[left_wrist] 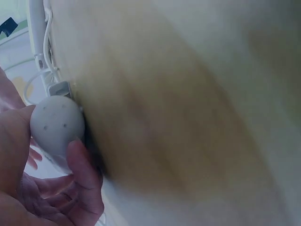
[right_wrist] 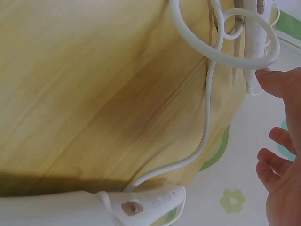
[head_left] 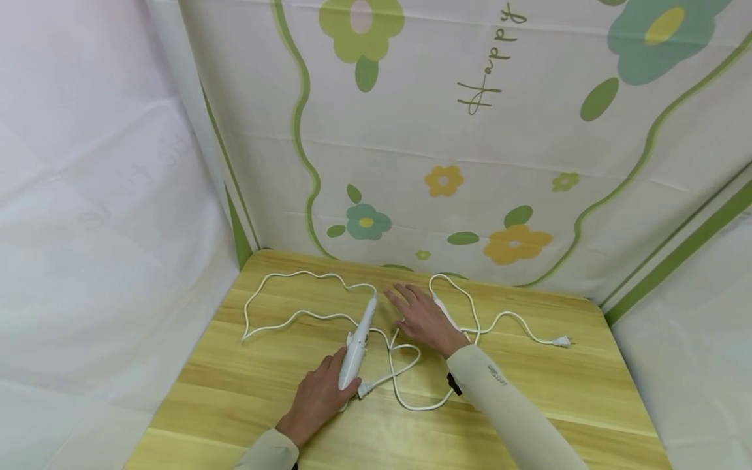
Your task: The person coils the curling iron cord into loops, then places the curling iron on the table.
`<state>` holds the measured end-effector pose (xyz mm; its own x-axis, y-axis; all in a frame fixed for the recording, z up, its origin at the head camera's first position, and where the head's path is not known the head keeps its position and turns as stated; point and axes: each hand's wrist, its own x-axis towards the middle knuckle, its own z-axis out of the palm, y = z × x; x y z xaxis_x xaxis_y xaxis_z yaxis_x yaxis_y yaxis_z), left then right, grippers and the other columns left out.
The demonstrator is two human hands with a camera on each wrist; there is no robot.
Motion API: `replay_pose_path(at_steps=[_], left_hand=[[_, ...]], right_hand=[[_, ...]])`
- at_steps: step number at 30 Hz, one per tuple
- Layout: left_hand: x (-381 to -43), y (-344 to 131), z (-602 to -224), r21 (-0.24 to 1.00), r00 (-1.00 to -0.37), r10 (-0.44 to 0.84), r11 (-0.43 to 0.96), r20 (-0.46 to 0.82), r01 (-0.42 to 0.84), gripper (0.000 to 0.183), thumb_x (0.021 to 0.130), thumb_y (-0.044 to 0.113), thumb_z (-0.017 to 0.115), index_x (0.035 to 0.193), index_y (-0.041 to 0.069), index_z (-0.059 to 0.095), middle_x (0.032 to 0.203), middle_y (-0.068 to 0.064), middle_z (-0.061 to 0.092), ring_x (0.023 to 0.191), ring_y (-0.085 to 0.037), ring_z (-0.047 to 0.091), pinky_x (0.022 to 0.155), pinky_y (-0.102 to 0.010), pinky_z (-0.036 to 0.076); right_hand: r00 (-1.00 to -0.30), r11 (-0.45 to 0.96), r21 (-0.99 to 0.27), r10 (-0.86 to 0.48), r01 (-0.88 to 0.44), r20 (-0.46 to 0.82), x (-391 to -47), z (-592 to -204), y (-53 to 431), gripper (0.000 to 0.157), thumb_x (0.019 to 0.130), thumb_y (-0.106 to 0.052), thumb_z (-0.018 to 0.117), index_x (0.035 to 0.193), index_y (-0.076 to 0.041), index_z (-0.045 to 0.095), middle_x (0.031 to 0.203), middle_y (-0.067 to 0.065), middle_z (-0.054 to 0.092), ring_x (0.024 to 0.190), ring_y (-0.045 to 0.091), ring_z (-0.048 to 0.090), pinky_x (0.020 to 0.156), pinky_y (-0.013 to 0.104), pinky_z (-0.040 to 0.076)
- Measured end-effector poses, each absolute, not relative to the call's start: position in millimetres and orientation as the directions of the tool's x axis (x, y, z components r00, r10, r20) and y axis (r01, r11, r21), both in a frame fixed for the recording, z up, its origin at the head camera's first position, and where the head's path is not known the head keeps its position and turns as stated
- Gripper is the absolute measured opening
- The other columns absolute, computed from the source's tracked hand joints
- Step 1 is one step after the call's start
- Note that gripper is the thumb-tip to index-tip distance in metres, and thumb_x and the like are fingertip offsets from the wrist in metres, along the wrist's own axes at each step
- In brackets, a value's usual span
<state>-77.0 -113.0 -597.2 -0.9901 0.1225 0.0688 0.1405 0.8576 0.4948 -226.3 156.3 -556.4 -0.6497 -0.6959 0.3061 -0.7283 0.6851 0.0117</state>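
Observation:
On the left of the wooden table, my left hand [head_left: 319, 393] grips a white curling iron [head_left: 355, 356] near its thick end, which points toward me. In the left wrist view, thumb and fingers wrap the rounded tip [left_wrist: 56, 122], which has small holes. My right hand [head_left: 422, 318] has its fingers spread over the far middle of the table and holds nothing. Partly hidden by that hand is a second white curling iron [head_left: 448, 313]. In the right wrist view this iron [right_wrist: 146, 207] shows its switch and cord end, and the thumb appears close to the first iron [right_wrist: 254, 42].
White cords [head_left: 294, 316] loop across the table [head_left: 235, 391] and cross in the middle. One plug [head_left: 365, 390] lies near the left hand; another plug [head_left: 561, 341] lies at the right. A flower-patterned cloth [head_left: 399, 130] hangs behind the back edge, with white cloth on both sides.

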Motion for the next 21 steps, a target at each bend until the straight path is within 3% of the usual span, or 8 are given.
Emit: replay_pose_path(at_steps=[11,21], left_hand=[[-77.3,-117.3,-600.5,0.468,-0.968,0.151,0.853,0.199,0.229,0.066,0.093,0.036,0.08,0.148,0.006,0.061,0.112,-0.012,0.074,0.069,-0.019,0.062,0.057,-0.035,0.05],[-74.6,-132.4,-594.0,0.383,-0.924,0.239,0.857,0.3,0.346,0.064,0.089,0.034,0.083,0.145,0.009,0.066,0.099,-0.003,0.07,0.067,-0.01,0.055,0.057,-0.027,0.046]], right_hand=[[-0.65,0.685,0.01,-0.697,-0.729,0.303,-224.5,-563.0,152.0,0.083,0.091,-0.03,0.092,0.161,-0.01,0.053,0.158,0.024,0.057,0.138,0.047,0.06,0.106,0.059,0.057],[-0.672,0.688,-0.039,-0.694,-0.725,0.259,-224.7,-562.2,150.7,0.084,0.095,-0.028,0.088,0.165,-0.012,0.046,0.164,0.02,0.05,0.143,0.045,0.056,0.102,0.058,0.059]])
